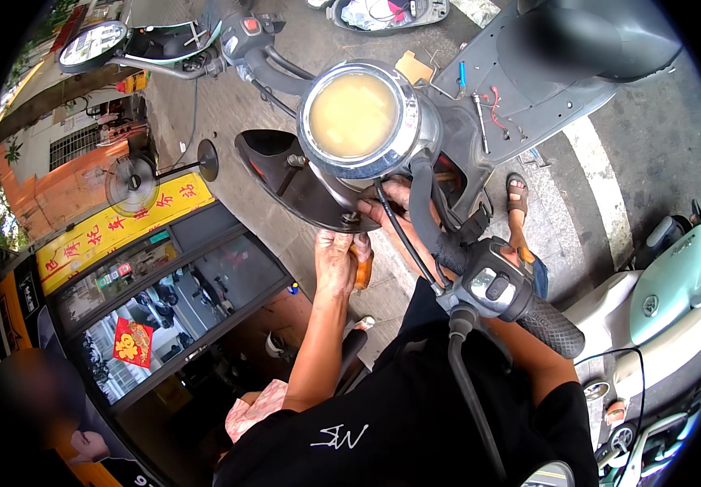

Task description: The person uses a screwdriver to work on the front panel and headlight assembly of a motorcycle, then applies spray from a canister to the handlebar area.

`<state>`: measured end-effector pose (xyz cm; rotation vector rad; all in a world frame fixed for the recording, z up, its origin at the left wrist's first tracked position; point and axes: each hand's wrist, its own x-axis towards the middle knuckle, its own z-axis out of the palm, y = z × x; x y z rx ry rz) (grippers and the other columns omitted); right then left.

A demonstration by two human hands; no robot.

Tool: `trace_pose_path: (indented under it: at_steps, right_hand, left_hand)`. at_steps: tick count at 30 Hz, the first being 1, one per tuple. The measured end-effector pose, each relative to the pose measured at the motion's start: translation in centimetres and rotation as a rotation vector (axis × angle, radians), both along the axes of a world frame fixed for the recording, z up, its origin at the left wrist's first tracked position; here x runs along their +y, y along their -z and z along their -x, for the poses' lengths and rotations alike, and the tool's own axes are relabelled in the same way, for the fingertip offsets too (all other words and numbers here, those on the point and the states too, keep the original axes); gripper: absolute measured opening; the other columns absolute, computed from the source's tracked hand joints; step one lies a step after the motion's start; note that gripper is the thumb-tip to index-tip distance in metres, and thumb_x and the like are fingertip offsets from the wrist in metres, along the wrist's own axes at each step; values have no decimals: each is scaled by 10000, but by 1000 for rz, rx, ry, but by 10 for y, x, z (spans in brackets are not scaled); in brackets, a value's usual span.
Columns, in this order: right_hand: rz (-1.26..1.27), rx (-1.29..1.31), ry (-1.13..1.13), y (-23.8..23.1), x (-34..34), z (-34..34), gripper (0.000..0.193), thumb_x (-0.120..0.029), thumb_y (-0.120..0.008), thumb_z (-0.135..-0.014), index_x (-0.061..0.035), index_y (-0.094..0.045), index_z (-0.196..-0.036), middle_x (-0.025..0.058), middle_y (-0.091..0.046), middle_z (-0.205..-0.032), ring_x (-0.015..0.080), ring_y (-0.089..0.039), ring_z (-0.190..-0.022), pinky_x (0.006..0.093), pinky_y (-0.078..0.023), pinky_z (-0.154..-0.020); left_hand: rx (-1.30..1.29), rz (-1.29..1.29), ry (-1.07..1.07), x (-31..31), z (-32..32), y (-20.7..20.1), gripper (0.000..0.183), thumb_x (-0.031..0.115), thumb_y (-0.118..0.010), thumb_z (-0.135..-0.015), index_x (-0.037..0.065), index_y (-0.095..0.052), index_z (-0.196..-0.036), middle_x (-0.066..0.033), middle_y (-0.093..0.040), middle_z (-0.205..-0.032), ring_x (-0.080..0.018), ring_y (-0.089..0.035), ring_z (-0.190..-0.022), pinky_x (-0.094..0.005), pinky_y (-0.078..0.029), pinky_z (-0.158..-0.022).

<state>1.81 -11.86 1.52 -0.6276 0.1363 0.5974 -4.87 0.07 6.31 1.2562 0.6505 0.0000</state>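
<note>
Left hand [334,264]: fingers wrapped about an orange tool handle [364,269], just below the edge of a dark curved panel [297,195]. Right hand [393,203]: at the same panel's edge, beneath the round gauge [354,116], partly hidden; whether its fingers grip cannot be told. Beyond: a blue-handled tool [462,75] on grey plastic bodywork [537,114]. Farther off: a fan [133,183].
</note>
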Motion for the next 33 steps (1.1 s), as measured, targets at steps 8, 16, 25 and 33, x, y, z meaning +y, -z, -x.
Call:
trace_pose_path:
  at_steps: [8, 16, 25, 33]
  right_hand:
    - [100, -133, -155, -6, -13, -2, 250, -12, -574, -891, -14, -549, -1139, 74, -575, -1037, 73, -532, -740, 237, -510, -706]
    - [147, -211, -247, -12, -16, -13, 223, -22, -588, -886, -12, -572, -1108, 63, -593, -989, 66, -527, -690, 225, -497, -651]
    - [192, -283, -335, -19, -20, -24, 194, -34, -605, -881, -10, -597, -1074, 50, -613, -934, 59, -522, -633, 211, -482, -588]
    - [241, -351, -428, -21, -32, -39, 170, -44, -620, -876, -9, -619, -1043, 39, -631, -886, 53, -517, -583, 199, -469, -532]
  left_hand:
    - [187, 62, -10, 4, 0, -4, 310, 327, -667, -841, 45, -561, -914, -27, -523, -627, -119, -494, -520, -234, -369, -463]
    - [309, -67, 118, 7, -3, -11, 366, 421, -610, -861, 62, -559, -809, -4, -475, -568, -104, -453, -515, -222, -328, -479]
    - [304, -79, 40, 11, 8, -13, 283, 266, -582, -867, 67, -519, -676, -35, -488, -585, -120, -464, -548, -245, -356, -541]
    - [137, 58, 11, 1, 0, -18, 237, 220, -685, -836, 32, -554, -776, -52, -526, -632, -148, -475, -532, -254, -368, -482]
